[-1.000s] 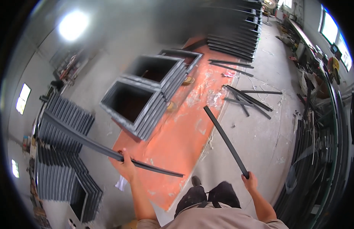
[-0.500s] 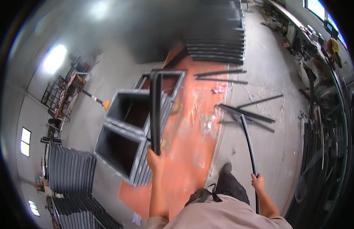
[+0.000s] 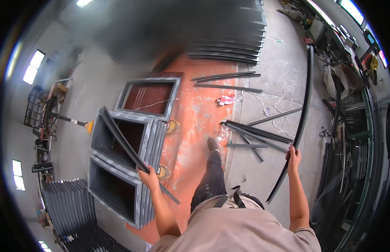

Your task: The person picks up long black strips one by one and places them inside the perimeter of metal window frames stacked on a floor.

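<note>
Over the left side of an orange sheet on the floor, a dark bar slants in the person's left hand. The grip there is narrow, fingers wrapped around the bar; its longer part reaches up and to the left across the view of the frames, and its short lower end points toward the sheet's near end. Beyond the sheet's right edge, over the grey floor, the right hand has its grip closed around a second bar, which runs steeply, upper end farther away, and looks bowed.

Along the sheet's left edge sit a near stack of frames, a middle stack just beside it and, past that, a far frame with a reddish-brown interior. At the right edge, a fan of loose bars spreads onto the floor. Farther up, three more bars cross the same edge, and a red-and-white scrap lies between the two groups. A shoe is on the sheet near its right edge. At the far end stands a tall dark stack, partly blurred.
</note>
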`<move>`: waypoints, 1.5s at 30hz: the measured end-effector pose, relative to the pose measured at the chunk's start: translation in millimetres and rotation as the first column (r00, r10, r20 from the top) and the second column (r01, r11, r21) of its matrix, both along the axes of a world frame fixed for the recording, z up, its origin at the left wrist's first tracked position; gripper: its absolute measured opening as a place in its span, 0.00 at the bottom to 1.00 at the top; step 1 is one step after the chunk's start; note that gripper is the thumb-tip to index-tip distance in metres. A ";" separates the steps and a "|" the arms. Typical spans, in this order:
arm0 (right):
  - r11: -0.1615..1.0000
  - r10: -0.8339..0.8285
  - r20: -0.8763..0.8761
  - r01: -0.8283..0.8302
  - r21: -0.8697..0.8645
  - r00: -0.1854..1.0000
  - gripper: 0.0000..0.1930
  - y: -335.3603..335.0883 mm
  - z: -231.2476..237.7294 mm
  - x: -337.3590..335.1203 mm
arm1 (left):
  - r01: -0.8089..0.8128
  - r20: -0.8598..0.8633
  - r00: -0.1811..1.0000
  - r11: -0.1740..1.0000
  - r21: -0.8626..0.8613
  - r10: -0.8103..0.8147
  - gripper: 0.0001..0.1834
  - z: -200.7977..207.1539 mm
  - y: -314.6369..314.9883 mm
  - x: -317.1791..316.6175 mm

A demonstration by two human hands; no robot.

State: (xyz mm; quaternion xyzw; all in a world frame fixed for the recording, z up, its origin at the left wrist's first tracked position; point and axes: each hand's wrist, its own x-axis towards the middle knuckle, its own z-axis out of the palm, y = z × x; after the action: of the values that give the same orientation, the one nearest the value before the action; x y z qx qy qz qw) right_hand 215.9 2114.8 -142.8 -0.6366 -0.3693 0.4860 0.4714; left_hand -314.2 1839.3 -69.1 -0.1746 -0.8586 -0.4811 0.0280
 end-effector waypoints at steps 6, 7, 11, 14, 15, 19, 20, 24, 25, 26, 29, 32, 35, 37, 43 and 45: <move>0.990 -0.137 0.177 0.140 -0.006 0.975 0.20 117.6 25.2 -61.6 | 0.064 -0.160 0.984 0.992 -0.111 -0.081 0.19 35.2 206.8 -108.4; 0.985 -0.166 0.197 0.171 -0.007 0.966 0.20 125.4 32.5 -71.3 | 0.092 -0.182 0.977 0.989 -0.119 -0.113 0.19 55.4 245.2 -118.2; 0.989 -0.137 0.281 0.145 -0.011 0.950 0.22 169.2 39.7 -120.1 | 0.185 -0.226 0.959 0.982 0.041 -0.171 0.18 103.3 372.9 -163.9; 0.988 -0.148 0.289 0.152 0.006 0.946 0.20 219.4 46.5 -156.8 | 0.274 -0.294 0.924 0.960 0.065 -0.244 0.16 120.5 457.5 -184.0; 0.989 -0.146 0.289 0.151 0.005 0.946 0.20 241.4 45.1 -161.5 | 0.307 -0.311 0.908 0.951 0.040 -0.281 0.15 128.5 482.8 -185.5; 0.990 -0.120 0.183 0.104 0.091 0.976 0.19 358.5 43.1 -194.7 | 0.322 -0.288 0.904 0.946 -0.023 -0.315 0.16 131.0 580.0 -198.9; 0.991 -0.105 0.252 0.080 0.106 0.962 0.18 397.0 45.4 -207.1 | 0.325 -0.287 0.901 0.945 -0.045 -0.324 0.16 132.4 606.3 -201.4; 0.976 -0.001 0.525 -0.114 0.187 0.851 0.17 559.4 69.3 -238.7 | 0.295 -0.261 0.909 0.944 -0.150 -0.326 0.20 132.0 714.9 -225.1; 0.954 0.032 0.661 -0.220 0.203 0.749 0.17 591.6 86.4 -245.7 | 0.307 -0.306 0.888 0.938 -0.160 -0.343 0.20 138.9 739.0 -226.3; 0.956 0.041 0.670 -0.225 0.190 0.741 0.15 626.2 113.7 -263.4 | 0.338 -0.298 0.877 0.925 -0.172 -0.376 0.21 146.5 761.0 -225.9; 0.805 -0.091 0.869 -0.477 0.352 0.487 0.14 733.5 171.4 -295.6 | 0.371 -0.320 0.856 0.914 -0.166 -0.406 0.21 172.4 827.6 -218.1; 0.739 -0.009 0.900 -0.603 0.299 0.436 0.15 821.6 228.9 -329.5 | 0.464 -0.470 0.719 0.857 -0.223 -0.512 0.18 187.3 884.8 -216.5; 0.658 0.064 0.945 -0.725 0.201 0.321 0.15 886.2 269.7 -374.4 | 0.536 -0.437 0.661 0.792 -0.293 -0.610 0.17 195.7 932.6 -227.0; 0.615 0.062 0.958 -0.767 0.185 0.281 0.15 918.0 278.0 -402.7 | 0.549 -0.446 0.650 0.786 -0.286 -0.616 0.16 204.3 963.0 -235.2; 0.488 0.150 0.958 -0.860 0.145 0.246 0.17 988.0 305.2 -492.0 | 0.512 -0.415 0.595 0.723 -0.464 -0.688 0.21 232.6 1053.8 -286.7; 0.447 0.168 0.967 -0.889 0.098 0.191 0.18 1014.0 313.2 -522.0 | 0.515 -0.377 0.587 0.690 -0.508 -0.717 0.23 232.8 1084.7 -310.6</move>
State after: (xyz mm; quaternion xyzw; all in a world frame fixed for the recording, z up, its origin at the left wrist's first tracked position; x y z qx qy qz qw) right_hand -306.2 3128.8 170.4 -0.3702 -0.9102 0.0615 0.1753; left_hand -624.8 2923.9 163.7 -0.5982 -0.7645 -0.2295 0.0705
